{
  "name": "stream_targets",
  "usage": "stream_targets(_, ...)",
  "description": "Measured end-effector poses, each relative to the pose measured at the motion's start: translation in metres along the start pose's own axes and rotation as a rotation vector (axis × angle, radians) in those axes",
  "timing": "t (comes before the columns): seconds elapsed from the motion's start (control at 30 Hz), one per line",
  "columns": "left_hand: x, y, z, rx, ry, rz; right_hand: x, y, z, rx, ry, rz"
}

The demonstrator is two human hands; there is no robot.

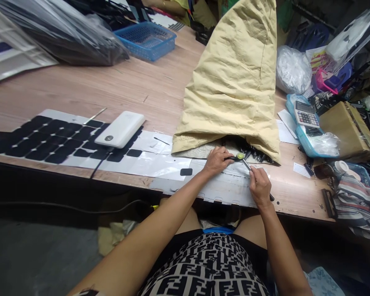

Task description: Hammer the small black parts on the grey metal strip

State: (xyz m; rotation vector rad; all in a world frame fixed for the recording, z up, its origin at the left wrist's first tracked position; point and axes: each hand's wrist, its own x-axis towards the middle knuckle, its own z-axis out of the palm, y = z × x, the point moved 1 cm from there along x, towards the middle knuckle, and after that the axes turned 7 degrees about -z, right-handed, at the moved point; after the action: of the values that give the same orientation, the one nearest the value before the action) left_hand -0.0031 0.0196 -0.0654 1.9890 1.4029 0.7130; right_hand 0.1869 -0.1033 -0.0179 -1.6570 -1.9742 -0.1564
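My left hand [218, 161] is closed on a small dark piece with a round yellow-green part [240, 156] at its end. Closed too, my right hand [260, 186] grips a slim tool [246, 165] with a silver shaft and a dark rear end; its tip touches or nearly touches the round part. Just beyond both hands lies a large pale yellow sack [231, 94], its mouth toward me, with several black pieces [259, 155] in the opening. Beneath my hands is a whitish sheet [203, 187] along the table edge. The held piece is partly hidden by my fingers.
At left, a white power bank [120, 129] with a cable lies on a sheet of black rounded pads [40, 139]. A blue basket [148, 41] stands farther back. On the right are a calculator [306, 114], a cardboard box [348, 129] and striped cloth [356, 201].
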Motion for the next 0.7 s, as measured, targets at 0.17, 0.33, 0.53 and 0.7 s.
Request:
stream_targets(0.17, 0.001, -0.001, 0.001, 0.011, -0.009, -0.011, -0.001, 0.005, -0.001, -0.037, -0.022, 0.003)
stream_targets(0.33, 0.000, 0.001, -0.002, 0.027, -0.027, -0.005, -0.004, 0.016, -0.006, -0.122, 0.033, -0.005)
stream_targets(0.53, -0.003, 0.006, -0.007, 0.036, -0.042, -0.007, -0.018, 0.032, -0.011, -0.185, 0.044, -0.057)
stream_targets(0.7, -0.001, 0.004, -0.008, -0.002, -0.055, -0.015, -0.019, 0.036, -0.006, -0.175, 0.019, -0.049)
